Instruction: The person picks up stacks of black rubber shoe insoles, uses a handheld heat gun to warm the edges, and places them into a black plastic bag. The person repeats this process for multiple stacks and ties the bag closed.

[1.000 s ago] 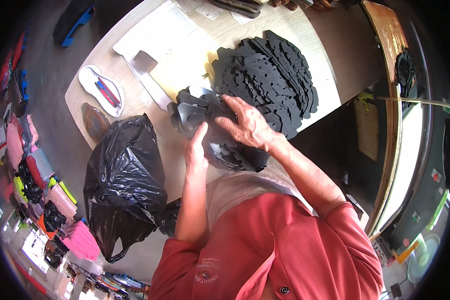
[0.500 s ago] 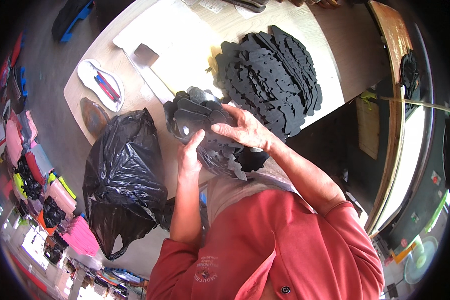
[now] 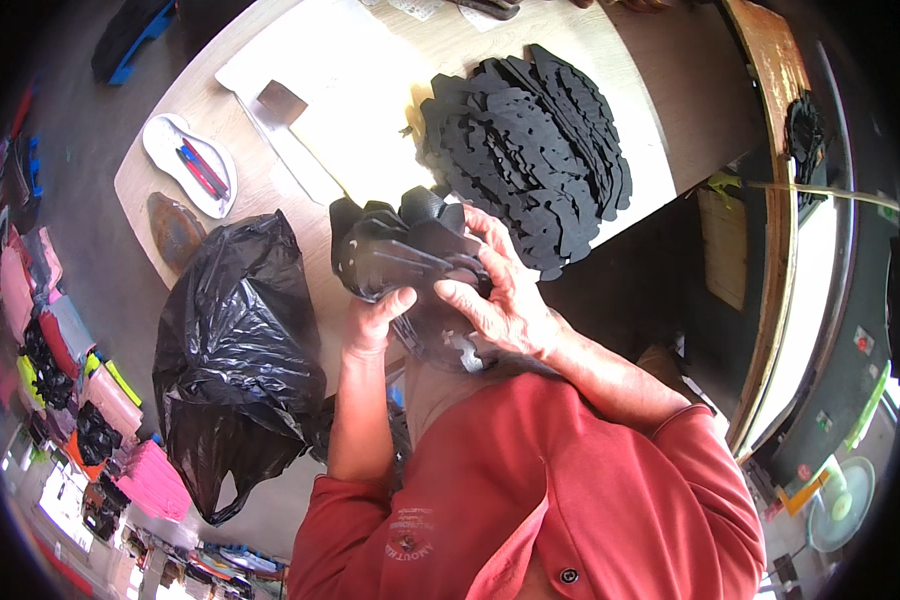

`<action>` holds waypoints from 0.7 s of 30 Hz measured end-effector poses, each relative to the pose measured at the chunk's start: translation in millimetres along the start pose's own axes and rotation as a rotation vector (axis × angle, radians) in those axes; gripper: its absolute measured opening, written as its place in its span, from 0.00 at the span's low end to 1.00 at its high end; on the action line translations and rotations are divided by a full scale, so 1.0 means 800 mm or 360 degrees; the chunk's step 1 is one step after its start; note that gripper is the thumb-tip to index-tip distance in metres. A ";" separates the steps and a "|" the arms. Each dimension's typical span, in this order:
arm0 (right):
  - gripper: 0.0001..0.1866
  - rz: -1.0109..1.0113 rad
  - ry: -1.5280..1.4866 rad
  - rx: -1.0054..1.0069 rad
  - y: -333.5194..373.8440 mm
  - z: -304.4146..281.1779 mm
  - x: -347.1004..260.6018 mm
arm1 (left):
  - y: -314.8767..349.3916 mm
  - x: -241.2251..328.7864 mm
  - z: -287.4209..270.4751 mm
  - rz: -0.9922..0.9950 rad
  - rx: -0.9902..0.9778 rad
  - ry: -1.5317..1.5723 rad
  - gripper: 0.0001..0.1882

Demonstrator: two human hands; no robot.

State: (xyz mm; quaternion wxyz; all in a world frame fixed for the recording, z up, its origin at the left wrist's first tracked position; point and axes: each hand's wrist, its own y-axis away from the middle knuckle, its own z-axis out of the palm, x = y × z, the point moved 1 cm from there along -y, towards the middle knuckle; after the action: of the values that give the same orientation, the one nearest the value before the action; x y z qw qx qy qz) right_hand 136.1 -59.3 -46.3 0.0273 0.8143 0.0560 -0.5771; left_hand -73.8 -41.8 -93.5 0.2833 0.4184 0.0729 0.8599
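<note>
Between my two hands is a bundle of black cut shoe pieces (image 3: pixel 395 250), fanned and bent, held over the near edge of the table. My left hand (image 3: pixel 372 325) grips its lower left side, thumb on top and the other fingers hidden beneath. My right hand (image 3: pixel 500 285) clasps the right side, thumb across the front and fingers curled behind. Just beyond, on the table, lies a large pile of similar black cut pieces (image 3: pixel 530 160) in overlapping rows.
A full black plastic bag (image 3: pixel 240 310) stands at the table's left edge. Behind it are a brown sole-shaped piece (image 3: pixel 177 232), a white shoe-sole tray (image 3: pixel 185 150) with pens, and a small dark block (image 3: pixel 282 102). The wooden table (image 3: pixel 270 175) ends on the right beside a dark gap.
My hands have drawn the bundle slightly nearer my body and tilted it, so its pieces fan differently. My right fingers have spread along its far side. The whole view has shifted slightly.
</note>
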 end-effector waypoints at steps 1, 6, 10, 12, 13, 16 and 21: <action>0.33 -0.0072 0.0048 0.0027 0.004 0.001 -0.004 | 0.004 0.002 0.000 0.0051 -0.0008 -0.0142 0.29; 0.43 -0.0696 -0.0034 0.0380 0.009 -0.006 -0.037 | 0.024 0.002 -0.006 0.0422 0.0096 -0.0579 0.39; 0.39 -0.0382 0.0003 -0.0076 0.014 -0.037 -0.079 | 0.056 -0.009 -0.001 0.0221 0.0297 -0.0126 0.34; 0.41 -0.0350 -0.0153 -0.0265 0.016 -0.062 -0.091 | 0.064 -0.014 0.008 0.0459 0.0184 -0.0161 0.29; 0.43 -0.0412 -0.0105 -0.0303 0.020 -0.078 -0.093 | 0.067 -0.018 0.012 0.0384 0.0166 -0.0114 0.28; 0.46 -0.0377 -0.0024 -0.0459 0.048 -0.152 -0.075 | 0.069 -0.037 0.032 0.0457 0.0032 0.0032 0.39; 0.21 -0.0006 0.1333 -0.0248 0.071 -0.353 0.057 | 0.088 -0.084 0.089 0.0624 -0.0209 0.0399 0.42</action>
State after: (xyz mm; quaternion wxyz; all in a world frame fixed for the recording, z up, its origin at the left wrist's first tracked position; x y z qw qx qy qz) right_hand 422.3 -82.0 3.4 0.0625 0.9738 0.1072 -0.1905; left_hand -16.8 -144.8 -68.0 0.1264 0.2951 -0.0311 0.9465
